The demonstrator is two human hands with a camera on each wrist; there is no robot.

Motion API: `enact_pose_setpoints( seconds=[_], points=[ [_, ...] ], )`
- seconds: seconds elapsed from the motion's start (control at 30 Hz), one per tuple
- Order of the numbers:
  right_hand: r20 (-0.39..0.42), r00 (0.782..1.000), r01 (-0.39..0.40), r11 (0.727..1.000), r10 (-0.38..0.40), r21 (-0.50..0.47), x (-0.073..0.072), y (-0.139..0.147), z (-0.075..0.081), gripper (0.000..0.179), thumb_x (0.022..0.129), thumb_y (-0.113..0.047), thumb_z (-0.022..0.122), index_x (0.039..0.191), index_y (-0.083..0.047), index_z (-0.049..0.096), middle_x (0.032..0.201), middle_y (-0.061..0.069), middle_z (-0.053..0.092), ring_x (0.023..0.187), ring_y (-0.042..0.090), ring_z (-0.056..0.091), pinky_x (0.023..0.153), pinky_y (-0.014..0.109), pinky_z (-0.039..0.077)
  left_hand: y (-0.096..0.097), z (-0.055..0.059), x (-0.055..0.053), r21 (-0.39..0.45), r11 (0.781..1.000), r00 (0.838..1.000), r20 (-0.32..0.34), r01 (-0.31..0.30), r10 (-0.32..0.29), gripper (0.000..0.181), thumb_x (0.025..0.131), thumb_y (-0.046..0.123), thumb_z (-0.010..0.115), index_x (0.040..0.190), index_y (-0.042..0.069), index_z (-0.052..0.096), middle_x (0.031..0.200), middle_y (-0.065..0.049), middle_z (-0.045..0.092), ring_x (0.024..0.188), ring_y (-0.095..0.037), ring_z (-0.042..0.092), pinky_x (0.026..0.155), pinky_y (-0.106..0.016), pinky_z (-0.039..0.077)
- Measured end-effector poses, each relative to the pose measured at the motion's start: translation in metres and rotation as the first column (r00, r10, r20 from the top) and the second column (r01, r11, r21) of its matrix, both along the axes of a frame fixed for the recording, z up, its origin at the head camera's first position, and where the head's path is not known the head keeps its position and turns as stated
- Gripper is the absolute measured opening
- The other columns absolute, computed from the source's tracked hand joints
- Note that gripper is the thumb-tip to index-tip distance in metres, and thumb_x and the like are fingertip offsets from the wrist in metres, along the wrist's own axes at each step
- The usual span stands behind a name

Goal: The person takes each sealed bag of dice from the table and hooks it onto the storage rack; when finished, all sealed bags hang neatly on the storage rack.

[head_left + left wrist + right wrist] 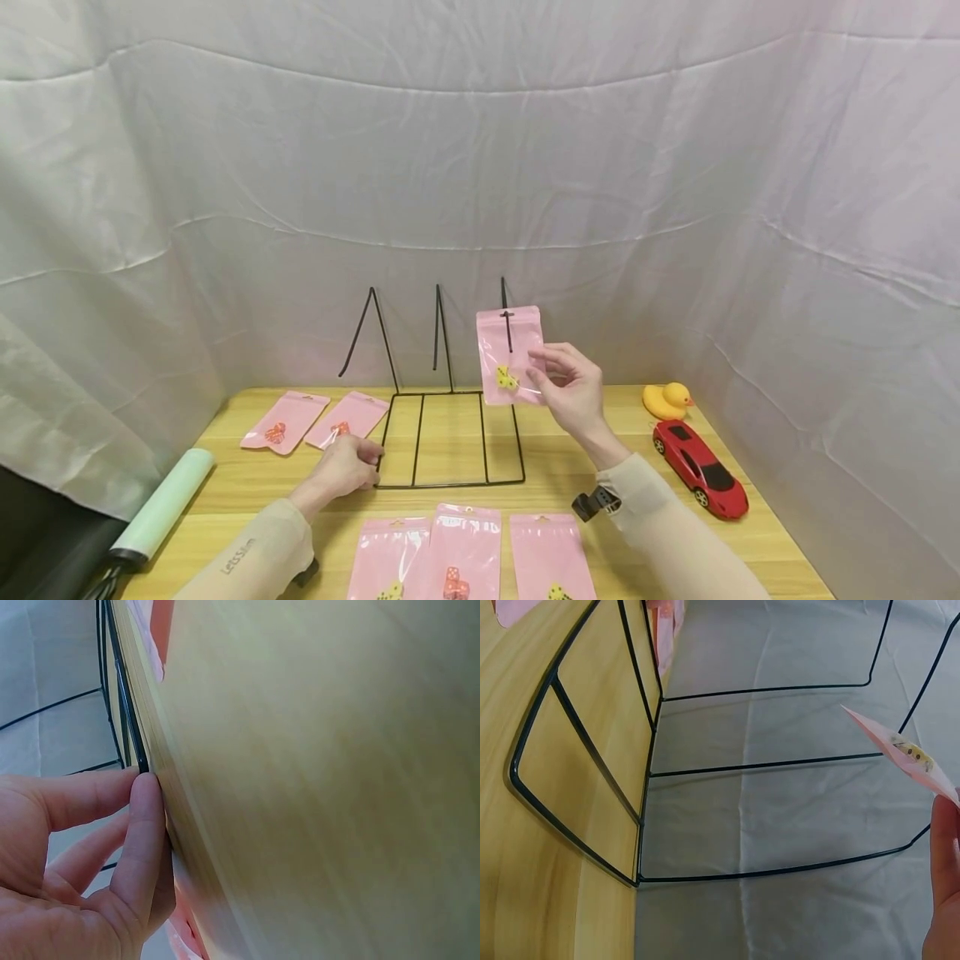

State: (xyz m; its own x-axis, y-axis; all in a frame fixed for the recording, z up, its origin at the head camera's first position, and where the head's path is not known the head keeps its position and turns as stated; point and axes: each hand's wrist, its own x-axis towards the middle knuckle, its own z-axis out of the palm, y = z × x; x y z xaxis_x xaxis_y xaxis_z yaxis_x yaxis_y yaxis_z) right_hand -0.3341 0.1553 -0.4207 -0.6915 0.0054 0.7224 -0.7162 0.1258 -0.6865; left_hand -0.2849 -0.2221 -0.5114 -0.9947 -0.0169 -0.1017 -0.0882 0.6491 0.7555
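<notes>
A black wire rack (450, 484) with three upright hooks stands on the table. My left hand (347, 467) pinches the front left part of its base wire between thumb and fingers, as the left wrist view also shows. My right hand (576, 392) holds a pink zip bag (491, 342) by its right edge, thumb in front. Yellow dice (506, 378) show inside that bag. The tip of the rightmost hook comes out through the bag's hanging hole, in front of the bag. The middle hook (437, 333) and left hook (358, 329) carry nothing.
Two pink bags with red dice (288, 421) lie left of the rack. Three more pink bags (468, 533) lie in front, holding yellow or red dice. A yellow rubber duck (666, 402) and red toy car (701, 471) stand right; a pale green cylinder (165, 504) lies left.
</notes>
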Motion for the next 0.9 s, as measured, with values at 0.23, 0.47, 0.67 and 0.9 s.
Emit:
enact_pose_setpoints(
  seconds=[0.23,0.47,0.67,0.9],
  points=[
    [0.011,0.999,0.044,0.999,-0.045,0.013,-0.012,-0.002,0.001,0.029,0.089,0.014,0.083,0.117,0.005,0.083,0.114,0.029,0.076,0.092,-0.004,0.077,0.075,0.020,0.068,-0.001,0.000,0.001,-0.005,1.000,1.000,-0.007,-0.001,0.001,0.054,0.075,-0.007,0.082,0.129,-0.003,0.080,0.109,-0.010,0.082,0.084,-0.014,0.072,0.068,-0.025,0.063],
    [0.003,0.998,0.059,0.998,-0.059,0.020,-0.024,-0.004,0.002,0.027,0.090,0.010,0.085,0.117,0.003,0.084,0.114,0.027,0.078,0.092,-0.002,0.078,0.076,0.019,0.068,-0.001,-0.001,0.001,-0.006,1.000,1.000,-0.015,0.009,-0.009,0.055,0.075,-0.006,0.083,0.129,-0.004,0.079,0.111,-0.015,0.082,0.087,-0.016,0.073,0.068,-0.024,0.062],
    [0.032,0.997,0.071,0.997,-0.071,0.018,-0.034,-0.005,0.004,0.028,0.091,0.009,0.084,0.117,0.001,0.084,0.116,0.025,0.079,0.093,0.000,0.079,0.078,0.016,0.067,-0.001,0.000,0.001,-0.021,1.000,0.999,-0.029,0.014,-0.015,0.054,0.074,-0.006,0.083,0.129,-0.003,0.080,0.109,-0.012,0.082,0.088,-0.016,0.071,0.069,-0.026,0.061],
    [0.061,0.993,0.100,0.994,-0.103,0.049,-0.043,-0.006,0.004,0.029,0.091,0.009,0.084,0.118,-0.001,0.084,0.118,0.022,0.080,0.096,0.030,0.084,0.081,0.022,0.069,-0.001,-0.001,0.000,-0.027,1.000,0.999,-0.036,0.014,-0.015,0.054,0.074,-0.006,0.083,0.128,-0.002,0.081,0.108,-0.010,0.082,0.089,-0.016,0.072,0.071,-0.026,0.062]
  ],
)
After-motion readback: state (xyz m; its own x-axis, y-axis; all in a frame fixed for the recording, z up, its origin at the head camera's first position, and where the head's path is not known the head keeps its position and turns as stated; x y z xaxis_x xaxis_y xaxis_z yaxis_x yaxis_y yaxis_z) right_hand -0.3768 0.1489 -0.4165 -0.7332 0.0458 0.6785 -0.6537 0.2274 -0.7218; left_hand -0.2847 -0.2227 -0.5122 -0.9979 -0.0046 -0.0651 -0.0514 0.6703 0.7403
